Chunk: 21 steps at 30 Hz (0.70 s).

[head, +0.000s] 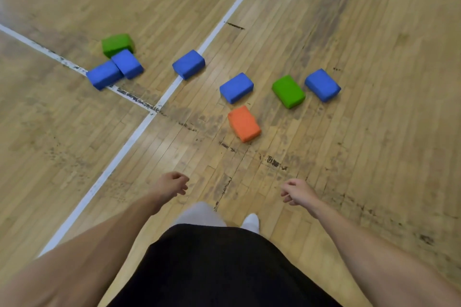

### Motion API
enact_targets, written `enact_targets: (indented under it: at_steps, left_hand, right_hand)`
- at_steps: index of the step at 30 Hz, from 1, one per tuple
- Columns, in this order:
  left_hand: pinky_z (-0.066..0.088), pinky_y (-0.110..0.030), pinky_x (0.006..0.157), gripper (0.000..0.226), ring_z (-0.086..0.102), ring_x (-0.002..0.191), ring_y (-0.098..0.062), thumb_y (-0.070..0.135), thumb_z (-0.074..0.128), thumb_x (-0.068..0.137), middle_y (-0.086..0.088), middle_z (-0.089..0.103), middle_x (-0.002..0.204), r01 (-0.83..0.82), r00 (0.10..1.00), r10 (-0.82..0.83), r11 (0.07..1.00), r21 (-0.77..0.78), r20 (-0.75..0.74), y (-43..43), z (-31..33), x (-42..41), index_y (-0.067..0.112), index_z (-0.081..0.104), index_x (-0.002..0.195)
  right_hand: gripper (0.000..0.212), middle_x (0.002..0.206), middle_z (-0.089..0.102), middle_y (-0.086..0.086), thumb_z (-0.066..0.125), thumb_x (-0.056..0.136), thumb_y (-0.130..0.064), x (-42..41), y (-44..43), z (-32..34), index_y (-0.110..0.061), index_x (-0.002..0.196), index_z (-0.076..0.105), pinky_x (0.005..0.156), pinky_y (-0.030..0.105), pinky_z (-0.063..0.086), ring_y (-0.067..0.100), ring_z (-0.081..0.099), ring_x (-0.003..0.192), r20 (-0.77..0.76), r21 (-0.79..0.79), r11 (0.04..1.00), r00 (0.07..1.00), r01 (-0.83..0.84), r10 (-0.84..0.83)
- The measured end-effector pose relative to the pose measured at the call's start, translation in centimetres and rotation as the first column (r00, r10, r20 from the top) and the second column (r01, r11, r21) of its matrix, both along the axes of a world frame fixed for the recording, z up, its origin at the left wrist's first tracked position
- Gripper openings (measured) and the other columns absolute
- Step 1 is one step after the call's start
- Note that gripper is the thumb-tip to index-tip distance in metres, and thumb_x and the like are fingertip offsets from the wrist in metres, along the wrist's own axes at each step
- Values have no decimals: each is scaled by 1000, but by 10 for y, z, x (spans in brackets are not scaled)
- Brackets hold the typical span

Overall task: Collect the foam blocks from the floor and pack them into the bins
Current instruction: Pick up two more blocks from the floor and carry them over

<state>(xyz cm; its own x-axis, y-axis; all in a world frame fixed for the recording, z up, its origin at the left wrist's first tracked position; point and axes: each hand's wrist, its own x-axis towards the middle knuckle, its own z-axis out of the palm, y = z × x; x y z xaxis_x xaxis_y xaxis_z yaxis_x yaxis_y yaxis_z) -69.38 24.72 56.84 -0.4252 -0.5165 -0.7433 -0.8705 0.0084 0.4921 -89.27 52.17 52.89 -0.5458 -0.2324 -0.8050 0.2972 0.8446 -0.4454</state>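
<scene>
Now | left hand, right hand loosely curled, empty | orange block nearest | blue block on white line

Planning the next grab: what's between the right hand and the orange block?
Only bare wooden floor between the right hand and the orange block, per the head view.

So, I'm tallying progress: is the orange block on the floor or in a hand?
On the floor. The orange block lies flat on it, untouched; the left hand and right hand hold nothing.
</scene>
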Motion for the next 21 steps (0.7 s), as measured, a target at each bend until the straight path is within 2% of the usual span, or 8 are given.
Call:
enact_targets:
  at_steps: [3, 8, 11, 15, 18, 19, 21]
  left_hand:
    - [49, -32, 77, 21, 65, 85, -19, 19, 46, 95, -6, 68, 94, -3, 1000, 3, 999, 34, 8, -28, -12, -51, 13, 63, 104]
    - [47, -30, 75, 21, 64, 83, -16, 22, 47, 93, -5, 67, 94, 33, 997, -38, 997, 69, 65, -88, -46, -112, 13, 62, 104]
    - [50, -33, 80, 23, 65, 83, -17, 22, 47, 93, -5, 67, 91, 6, 994, -18, 994, 105, 110, -131, -60, -145, 11, 63, 105]
    - [49, -32, 75, 22, 64, 79, -19, 21, 48, 92, -7, 68, 90, 53, 988, -72, 989, 135, 137, -178, -70, -205, 9, 64, 102]
    - [49, -34, 79, 22, 63, 76, -20, 17, 47, 92, -8, 67, 85, 136, 980, -154, 980, 144, 123, -196, -83, -261, 7, 65, 99]
    - [48, -33, 78, 22, 62, 75, -21, 15, 47, 92, -8, 66, 83, 160, 978, -176, 977, 143, 108, -199, -91, -280, 5, 65, 99]
    - [46, -29, 71, 21, 62, 75, -21, 14, 47, 92, -9, 66, 84, 186, 976, -200, 972, 145, 90, -201, -116, -317, 5, 65, 99]
  right_hand:
    - [18, 95, 69, 8, 54, 95, -25, -50, -35, -5, -13, 101, 64, 68, 29, 50, 17, 64, 74, 20, 6, 1000, 1000, 10, -10]
    - [18, 95, 68, 5, 53, 94, -28, -107, -83, -34, -15, 98, 66, 73, 32, 51, 16, 64, 77, 95, 137, 985, 991, -103, 91]
    - [18, 94, 67, 4, 52, 93, -26, -140, -114, -40, -14, 96, 65, 68, 29, 47, 15, 64, 74, 146, 183, 975, 985, -123, 97]
    - [14, 85, 65, 6, 54, 92, -20, -192, -163, -43, -12, 85, 63, 60, 25, 44, 15, 59, 63, 125, 151, 985, 990, -80, 61]
    - [10, 76, 60, 6, 55, 91, -11, -233, -201, -54, -7, 84, 61, 49, 15, 42, 13, 53, 58, 109, 108, 993, 994, -45, 33]
    - [10, 74, 60, 5, 55, 90, -13, -248, -212, -64, -6, 86, 63, 50, 14, 42, 13, 55, 58, 98, 103, 994, 995, -47, 37]
    - [15, 76, 65, 4, 56, 88, -18, -275, -231, -91, -7, 87, 66, 63, 23, 45, 15, 60, 63, 88, 85, 995, 995, -44, 37]
